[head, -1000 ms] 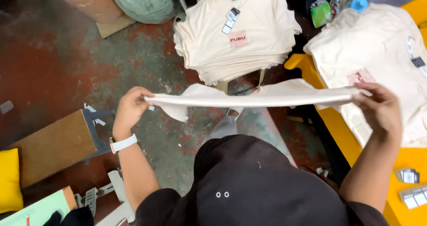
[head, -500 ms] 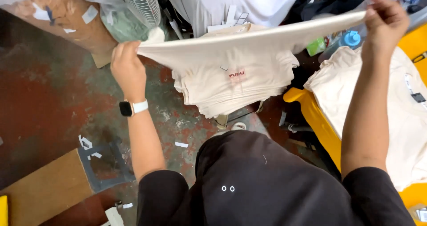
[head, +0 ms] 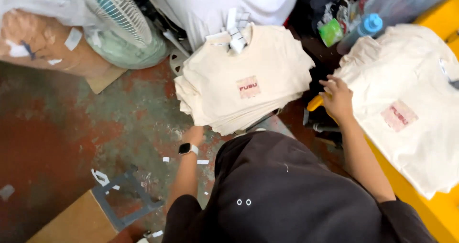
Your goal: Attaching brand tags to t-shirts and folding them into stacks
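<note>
The floor is worn concrete, stained red and grey-green and strewn with small white paper scraps. At its far left edge a cardboard box wrapped in clear plastic stands beside a white fan, and a brown board with a grey frame lies at the near left corner.

The left hand, a dark watch on its wrist, reaches under the near left corner of a stack of folded cream T-shirts. Its fingers are hidden beneath the cloth, so I cannot tell whether they are apart or closed. The stack sits in the middle, neatly piled, with a small pinkish patch on the top shirt's chest and paper tags at the collar. White cloth is heaped behind it.

The right hand rests at the left edge of a second pile of cream T-shirts, spread flat on a yellow table. Its fingers are slightly apart and lightly curled, touching the cloth's edge without clamping it. A blue-capped bottle and a green packet lie by the table's far edge.
</note>
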